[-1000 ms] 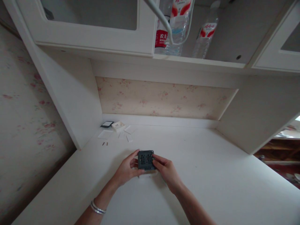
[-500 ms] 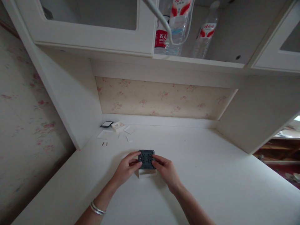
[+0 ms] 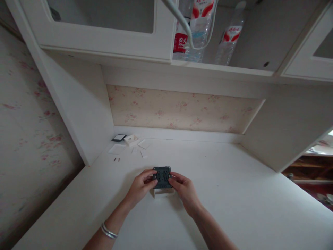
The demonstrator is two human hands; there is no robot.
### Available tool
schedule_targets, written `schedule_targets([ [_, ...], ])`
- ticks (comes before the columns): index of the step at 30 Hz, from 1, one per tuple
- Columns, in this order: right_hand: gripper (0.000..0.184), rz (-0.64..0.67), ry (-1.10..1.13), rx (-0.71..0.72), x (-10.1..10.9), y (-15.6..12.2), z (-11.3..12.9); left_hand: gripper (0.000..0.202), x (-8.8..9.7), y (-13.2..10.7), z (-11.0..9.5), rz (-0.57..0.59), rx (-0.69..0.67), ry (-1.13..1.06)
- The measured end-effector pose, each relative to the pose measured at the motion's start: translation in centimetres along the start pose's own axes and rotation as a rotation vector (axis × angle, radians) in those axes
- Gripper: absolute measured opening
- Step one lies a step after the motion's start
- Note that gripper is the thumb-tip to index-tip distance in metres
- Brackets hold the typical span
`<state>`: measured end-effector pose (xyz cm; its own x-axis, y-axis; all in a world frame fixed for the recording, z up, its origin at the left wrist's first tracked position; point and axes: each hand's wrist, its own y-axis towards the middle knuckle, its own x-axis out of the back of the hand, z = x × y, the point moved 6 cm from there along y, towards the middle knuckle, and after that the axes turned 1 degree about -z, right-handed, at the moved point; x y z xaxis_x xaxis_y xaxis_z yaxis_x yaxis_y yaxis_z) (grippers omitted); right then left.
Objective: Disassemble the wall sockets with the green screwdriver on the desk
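Note:
A dark grey square switch plate (image 3: 163, 177), with small slots and fittings on the face toward me, is held between both hands. My left hand (image 3: 141, 187) pinches its left edge between thumb and fingers. On the opposite edge, my right hand (image 3: 185, 190) grips it the same way. Just below and partly behind the plate stands a white open mounting box (image 3: 163, 193), mostly covered by it. Whether plate and box touch, I cannot tell.
At the back left of the white desk (image 3: 221, 208) lie a dark frame (image 3: 119, 138), another white box (image 3: 132, 139), several thin white pieces (image 3: 117, 149) and two small screws (image 3: 117, 159). Plastic bottles (image 3: 230, 36) stand in the overhead cabinet, with a pale curved tube (image 3: 179, 15) hanging before it.
Almost nothing differs. Both hands keep their hold, and the plate has shifted very slightly over the white box, while the whole view has moved a little.

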<state>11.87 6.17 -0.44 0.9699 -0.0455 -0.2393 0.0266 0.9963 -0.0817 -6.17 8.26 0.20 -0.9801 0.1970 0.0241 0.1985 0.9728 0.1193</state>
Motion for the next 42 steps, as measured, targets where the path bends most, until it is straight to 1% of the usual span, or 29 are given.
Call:
schedule_targets([
  [3,0.044,-0.018,0.051,-0.017,-0.2,-0.3,0.2,0.041,0.1,0.1,0.2,-0.008,0.030,0.011],
  [6,0.038,-0.047,0.099,-0.033,-0.2,-0.5,0.1,0.040,0.2,0.1,0.3,-0.014,0.013,0.004],
  [10,0.033,-0.067,0.125,-0.023,-0.2,-0.3,-0.2,0.035,0.3,0.1,0.1,-0.050,-0.009,0.024],
  [16,0.038,-0.067,0.008,0.036,-0.3,0.0,-0.2,0.027,0.3,0.0,-1.1,-0.089,-0.017,0.048],
  [19,0.042,-0.072,-0.036,0.029,-0.3,0.1,-0.2,0.021,0.4,0.1,-0.9,-0.098,-0.007,0.038],
  [21,0.043,-0.057,-0.061,0.011,-0.4,0.1,-0.3,0.021,0.6,0.1,-0.5,-0.112,0.018,0.022],
  [25,0.037,-0.048,-0.113,-0.008,-0.5,0.1,-0.3,0.026,0.7,0.2,0.1,-0.134,0.040,0.001],
  [31,0.023,-0.032,-0.129,-0.003,-0.8,0.2,0.1,0.021,0.7,0.2,-0.5,-0.126,0.011,0.072],
  [35,0.022,-0.014,-0.124,0.002,-0.8,0.5,0.2,0.020,0.7,0.1,-0.2,-0.101,0.040,0.028],
  [39,0.024,0.019,-0.143,0.011,-0.6,0.9,0.2,0.019,0.5,0.1,0.0,-0.074,0.044,0.027],
  [42,0.024,0.001,-0.207,0.001,-0.4,1.1,0.0,0.020,0.5,0.1,0.1,-0.082,0.049,0.029],
])
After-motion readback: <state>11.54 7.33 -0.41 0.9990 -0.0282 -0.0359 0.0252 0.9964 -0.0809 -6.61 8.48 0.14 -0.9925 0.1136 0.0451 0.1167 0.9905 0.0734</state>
